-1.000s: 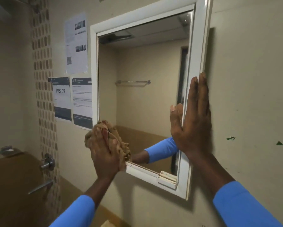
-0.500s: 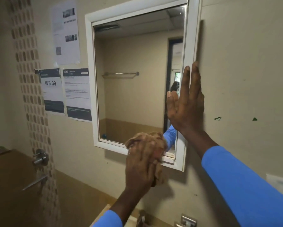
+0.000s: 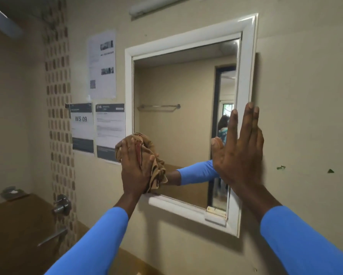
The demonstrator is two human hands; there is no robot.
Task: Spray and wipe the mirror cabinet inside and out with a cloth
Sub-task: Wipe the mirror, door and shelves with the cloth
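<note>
Wiping of the outside seems to be the step in hand. The mirror cabinet (image 3: 246,66) hangs on the wall with its door shut, so I judge that the inside is not yet done.

The left hand (image 3: 136,167) holds the cloth (image 3: 158,171), a brown bunched rag. Its fingers curl over the rag and press it on the lower left corner of the cabinet, where the glass (image 3: 176,86) meets the white frame. Part of the cloth hangs out at the right of the palm, over the glass.

The right hand (image 3: 239,153) is empty and flat, with straight fingers. It lies against the right side of the cabinet frame, its thumb over the glass. I think it steadies the door against the push of the wiping.

Just to the left of the cabinet some paper notices (image 3: 110,132) are stuck on the wall. Lower and farther left of it is a metal tap (image 3: 62,204).

The next move, as I judge it, calls for drawing the cloth along the bottom rail and then over the rest of the glass with even pressure. Later the right hand must find the door edge and pull it open for the inside.
</note>
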